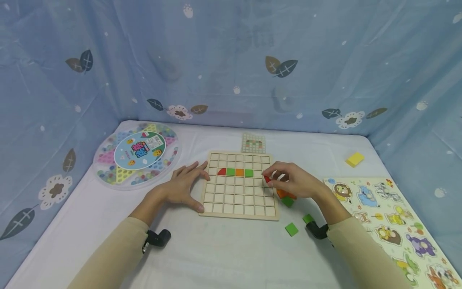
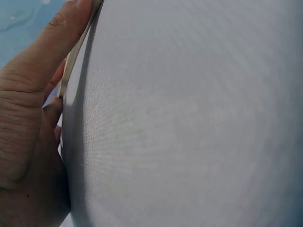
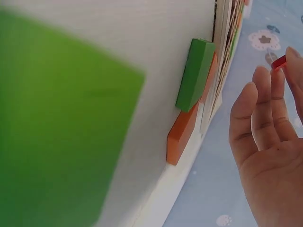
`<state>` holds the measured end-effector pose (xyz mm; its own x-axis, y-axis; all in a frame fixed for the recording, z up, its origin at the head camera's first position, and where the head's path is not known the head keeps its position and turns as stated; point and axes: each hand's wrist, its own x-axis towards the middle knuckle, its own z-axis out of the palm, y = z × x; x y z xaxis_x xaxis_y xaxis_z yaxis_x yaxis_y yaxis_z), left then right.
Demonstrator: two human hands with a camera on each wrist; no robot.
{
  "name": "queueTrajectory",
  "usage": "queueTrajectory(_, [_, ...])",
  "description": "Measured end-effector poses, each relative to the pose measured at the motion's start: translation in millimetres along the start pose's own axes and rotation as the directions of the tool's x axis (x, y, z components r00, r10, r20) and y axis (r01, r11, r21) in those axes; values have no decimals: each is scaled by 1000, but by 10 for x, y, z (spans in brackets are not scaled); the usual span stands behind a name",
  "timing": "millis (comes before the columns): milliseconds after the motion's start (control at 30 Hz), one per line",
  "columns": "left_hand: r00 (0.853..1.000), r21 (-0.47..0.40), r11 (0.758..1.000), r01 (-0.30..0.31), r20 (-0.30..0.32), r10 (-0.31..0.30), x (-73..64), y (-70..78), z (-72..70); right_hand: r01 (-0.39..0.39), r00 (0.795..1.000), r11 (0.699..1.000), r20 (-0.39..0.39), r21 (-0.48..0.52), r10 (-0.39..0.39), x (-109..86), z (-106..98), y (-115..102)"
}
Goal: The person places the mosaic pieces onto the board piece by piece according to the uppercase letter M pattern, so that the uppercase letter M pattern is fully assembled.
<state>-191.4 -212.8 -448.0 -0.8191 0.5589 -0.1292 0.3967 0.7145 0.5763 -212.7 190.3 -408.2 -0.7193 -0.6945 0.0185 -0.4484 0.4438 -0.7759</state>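
Observation:
A wooden grid board (image 1: 234, 196) lies on the white table, with a row of tiles in it: a red rounded piece (image 1: 221, 171), a green square (image 1: 230, 172), an orange square (image 1: 240, 172) and another green square (image 1: 249, 173). My left hand (image 1: 182, 187) spreads along the board's left edge, thumb near its lower left corner. Over the board's right side, my right hand (image 1: 294, 180) pinches a small red piece (image 3: 279, 62) between thumb and fingertip. Orange tiles (image 1: 286, 194) and a green tile (image 1: 287, 201) lie just below that hand, beside the board.
Nearer me lie two more green tiles (image 1: 291, 229). A patterned card (image 1: 253, 143) sits behind the board. To the left is a round bead-filled box (image 1: 169, 160); to the right, a yellow block (image 1: 355, 159) and an animal puzzle board (image 1: 371, 204). Blue curtains surround the table.

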Motion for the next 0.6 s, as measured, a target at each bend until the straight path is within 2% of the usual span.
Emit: queueTrajectory(600, [1000,-2,1000,9,-1,-9,12,-36,12,7,1000,1000,4,-18,-7,230,-10,18])
